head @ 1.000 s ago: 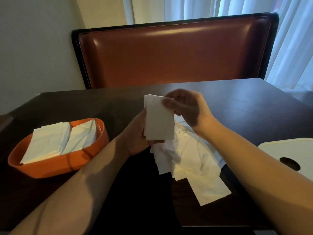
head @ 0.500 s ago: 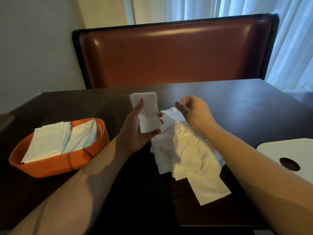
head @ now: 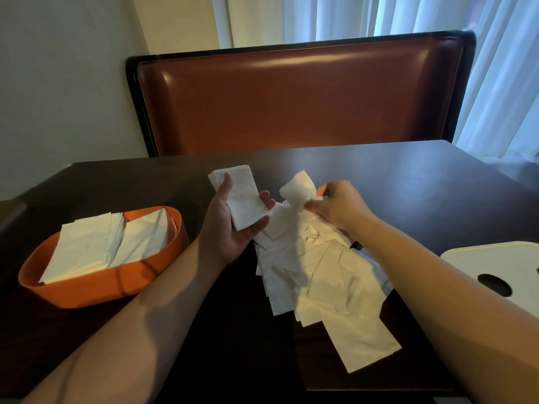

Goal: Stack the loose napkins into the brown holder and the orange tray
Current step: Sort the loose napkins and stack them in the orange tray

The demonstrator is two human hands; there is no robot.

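head | left grip (head: pixel 233 225): clasps napkin stack (head: pixel 240 199) | right grip (head: pixel 338 208): pinches perhaps 1 napkin (head: pixel 297 188)

The white lid (head: pixel 493 263) is chopped off by the right edge, so its full shape can't be made out. Part of the loose napkin pile (head: pixel 326 275) is covered by the right forearm (head: pixel 437 287), and the napkin being lifted (head: pixel 297 188) is kinda blurred. The fingertips of the right hand (head: pixel 338 207) are tucked out of sight behind that napkin.

White napkins (head: pixel 320 266), orange tray (head: pixel 96 290), dk brown table (head: pixel 408 182).
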